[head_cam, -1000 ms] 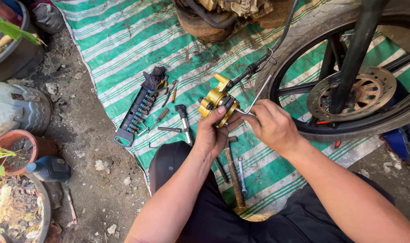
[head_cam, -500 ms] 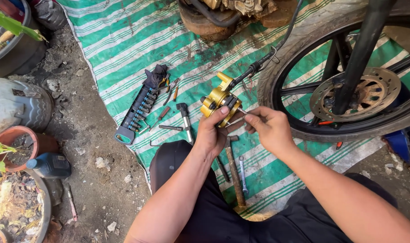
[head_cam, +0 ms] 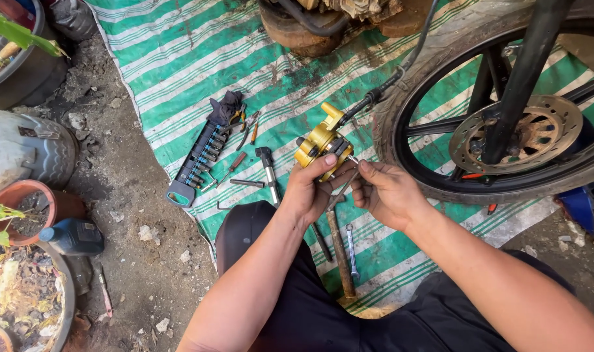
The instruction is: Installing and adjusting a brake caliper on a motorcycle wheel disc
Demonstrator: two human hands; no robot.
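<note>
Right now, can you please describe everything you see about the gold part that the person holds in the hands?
The gold brake caliper is a chunky metal block with a glossy yellow-gold finish, darker fittings on its right side and a small capped stub on top. A black hose runs from its upper end toward the motorcycle. It is held tilted above the striped tarp, near the front wheel. The left hand grips it from below, thumb on its face; the right hand pinches a thin metal piece against its lower right side.
</note>
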